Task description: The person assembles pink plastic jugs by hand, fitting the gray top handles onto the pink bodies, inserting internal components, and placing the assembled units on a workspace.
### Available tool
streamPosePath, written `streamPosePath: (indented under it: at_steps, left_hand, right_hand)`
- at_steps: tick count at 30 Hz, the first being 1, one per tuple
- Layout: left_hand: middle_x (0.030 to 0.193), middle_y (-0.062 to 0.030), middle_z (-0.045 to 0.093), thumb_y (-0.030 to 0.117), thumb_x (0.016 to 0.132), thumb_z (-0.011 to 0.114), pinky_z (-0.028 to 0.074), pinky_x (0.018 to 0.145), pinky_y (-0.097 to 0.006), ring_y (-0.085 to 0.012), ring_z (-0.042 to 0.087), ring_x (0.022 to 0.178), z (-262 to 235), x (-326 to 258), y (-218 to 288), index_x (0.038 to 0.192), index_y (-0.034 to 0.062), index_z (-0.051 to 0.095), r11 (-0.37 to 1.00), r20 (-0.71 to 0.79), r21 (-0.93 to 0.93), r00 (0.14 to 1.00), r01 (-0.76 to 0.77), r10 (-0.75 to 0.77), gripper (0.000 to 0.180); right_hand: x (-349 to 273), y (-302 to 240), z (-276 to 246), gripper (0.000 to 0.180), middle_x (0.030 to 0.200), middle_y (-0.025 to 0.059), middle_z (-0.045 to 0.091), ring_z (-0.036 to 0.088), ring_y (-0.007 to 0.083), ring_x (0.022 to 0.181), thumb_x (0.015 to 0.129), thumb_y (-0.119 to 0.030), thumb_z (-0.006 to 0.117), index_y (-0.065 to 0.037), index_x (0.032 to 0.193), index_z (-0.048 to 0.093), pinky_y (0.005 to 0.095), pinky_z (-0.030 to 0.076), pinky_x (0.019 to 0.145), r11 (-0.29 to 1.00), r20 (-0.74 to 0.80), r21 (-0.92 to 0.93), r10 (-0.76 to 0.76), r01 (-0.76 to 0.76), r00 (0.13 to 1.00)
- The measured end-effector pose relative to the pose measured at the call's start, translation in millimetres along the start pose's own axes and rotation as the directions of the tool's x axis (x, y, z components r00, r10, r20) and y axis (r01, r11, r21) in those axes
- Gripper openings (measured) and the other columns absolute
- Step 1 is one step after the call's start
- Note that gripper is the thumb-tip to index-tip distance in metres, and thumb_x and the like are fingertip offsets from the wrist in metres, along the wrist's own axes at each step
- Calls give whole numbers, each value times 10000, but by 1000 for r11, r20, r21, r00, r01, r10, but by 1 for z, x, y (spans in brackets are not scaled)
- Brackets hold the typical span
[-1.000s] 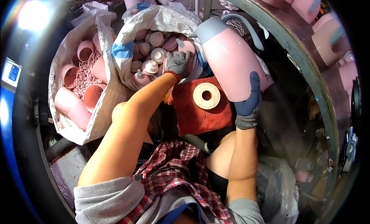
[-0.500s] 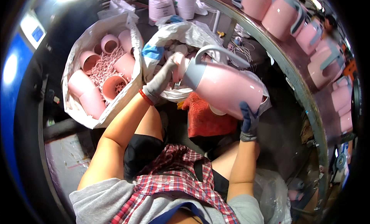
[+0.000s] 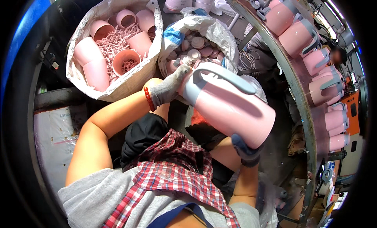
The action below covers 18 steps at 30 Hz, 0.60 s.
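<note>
A pink vacuum jug (image 3: pixel 235 110) with a grey collar and grey handle lies tilted across my front, its top end toward the left and its base low on the right. My left hand (image 3: pixel 169 87), in a grey glove, is closed around the pink piece at the jug's top, which the fingers mostly hide. Under the base, my right hand (image 3: pixel 246 150), in a dark blue and grey glove, supports the jug with its fingers bent against the lower side. Just beyond the jug's top stands a white sack (image 3: pixel 224 35) holding pink and white round lids (image 3: pixel 197 42).
A larger white sack (image 3: pixel 155 51) at left holds pink cylindrical shells (image 3: pixel 96 73) and pink scraps (image 3: pixel 112 41). On the right, a curved metal-edged bench (image 3: pixel 292 81) carries several pink jugs (image 3: pixel 296 37). Part of a red cloth (image 3: pixel 199 117) shows beneath the jug.
The view has tilted, so the sacks sit higher in it. The jug has shifted lower, and my right hand has slid toward the underside of its base. My left hand keeps its grip.
</note>
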<state>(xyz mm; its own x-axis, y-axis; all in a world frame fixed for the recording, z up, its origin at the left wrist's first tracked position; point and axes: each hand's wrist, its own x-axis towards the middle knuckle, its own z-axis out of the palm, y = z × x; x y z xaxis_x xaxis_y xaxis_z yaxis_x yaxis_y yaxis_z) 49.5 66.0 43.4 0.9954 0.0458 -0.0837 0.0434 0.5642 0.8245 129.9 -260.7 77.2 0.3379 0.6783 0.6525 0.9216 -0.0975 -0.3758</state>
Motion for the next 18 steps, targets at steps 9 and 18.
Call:
streamPosePath:
  at_steps: [9, 18]
  left_hand:
    - [1036, -85, 536, 82, 821, 606, 460, 835, -296, -184, 561, 937, -52, -15, -8, 1198, 93, 429, 673, 176, 659, 939, -334, 294, 416]
    - [1218, -251, 510, 516, 877, 508, 385, 981, -406, -364, 513, 1138, 42, -34, 44, 1288, -78, 420, 102, 226, 812, 470, -575, 853, 727]
  right_hand:
    - [0, -19, -1, 385, 1008, 103, 663, 637, 223, 899, 733, -18, 725, 28, 1097, 607, 343, 504, 817, 992, 518, 81, -129, 101, 846]
    - [12, 61, 38, 445, 1284, 171, 505, 511, 281, 1158, 951, -176, 519, 8, 1339, 400, 396, 434, 962, 884, -275, -460, -58, -79, 960]
